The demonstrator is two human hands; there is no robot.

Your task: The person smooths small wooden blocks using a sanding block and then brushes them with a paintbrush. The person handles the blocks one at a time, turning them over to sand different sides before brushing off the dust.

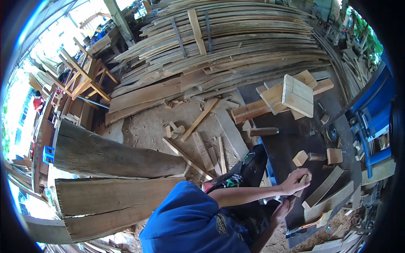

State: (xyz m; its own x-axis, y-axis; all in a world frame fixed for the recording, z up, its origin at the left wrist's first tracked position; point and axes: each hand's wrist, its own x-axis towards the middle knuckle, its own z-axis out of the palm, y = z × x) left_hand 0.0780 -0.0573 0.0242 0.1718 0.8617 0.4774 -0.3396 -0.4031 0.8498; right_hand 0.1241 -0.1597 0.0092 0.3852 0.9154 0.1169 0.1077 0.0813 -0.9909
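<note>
My left hand [295, 181] is closed around a small wooden piece [301, 189], held upright over the dark bench top [287, 152]. My right hand [282, 208], just below, grips the same piece's lower end. Beside them lie two longer, slightly curved wooden pieces [322, 188] [329, 202]. Behind my hands sit a pale wooden block [300, 158], another block [334, 156] and a short dull cylindrical piece [316, 156]. A round wooden mallet-like tool [262, 131] lies farther back on the bench, near stacked boards with a square pale top [298, 96].
Large plank piles [219, 33] rise behind. Two wide slabs [114, 156] [118, 198] extend at left, near wooden chair frames [84, 76]. Offcuts [202, 152] litter the concrete floor [147, 130]. A blue metal machine or frame [375, 122] stands at right.
</note>
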